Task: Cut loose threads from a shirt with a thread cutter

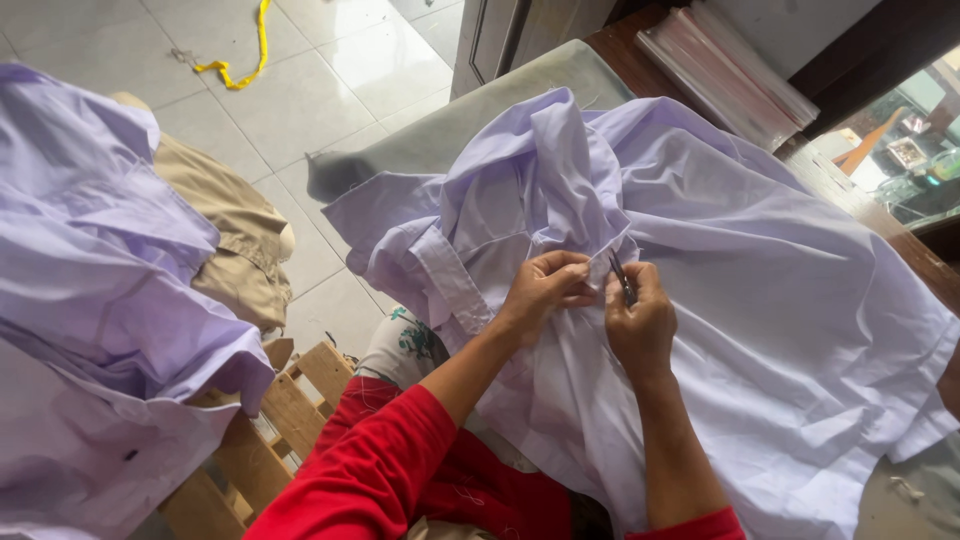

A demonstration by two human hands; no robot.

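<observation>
Lilac shirt [760, 300] bunched on tabletop; left hand [540, 290] grip pinches seam taut so right hand [640, 320], closed on small snips [620, 277], reaches thread.

Hemmed in around shirt [740, 300]: plastic stack [730, 70] beyond, second shirt pile [90, 270] well left. Open passage over grey board [440, 130] just beyond-left of shirt.

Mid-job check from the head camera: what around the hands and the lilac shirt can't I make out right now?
- Small dark tool: head view, mostly buried in the right hand; its kind and tip are unreadable.
- Seam being pinched: covered by the left hand fingers.
- Lilac shirt: bunched folds hide its front; the lower hem is cut off by the frame's bottom edge.
- Second lilac garment: cut off by the left edge.
</observation>
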